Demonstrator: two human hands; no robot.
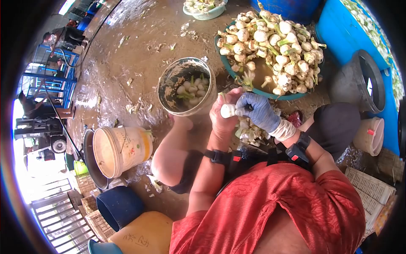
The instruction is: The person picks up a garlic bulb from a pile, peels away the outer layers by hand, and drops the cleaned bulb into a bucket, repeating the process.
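My left hand (223, 115), bare, is closed around a white garlic bulb (228, 111) with a short stem. On my right hand (259, 113) is a blue-grey glove, its curled fingers pinching the bulb's right side. Whether a small tool sits in those fingers is hidden. Just beyond my left hand stands a dirty bucket (163, 91) with cleaned garlic bulbs (194, 89) at its bottom. Ahead of my right hand, a wide green basin (230, 70) holds a heap of untrimmed garlic (275, 46). Garlic peelings (250, 132) lie below my hands.
A cream bucket (122, 150) lies tipped at left, near a dark blue tub (120, 207) and a yellow container (146, 233). At right are a black tub (357, 82) and a blue bin (349, 29). Scraps litter the wet floor (114, 80). People work far left near a forklift (40, 131).
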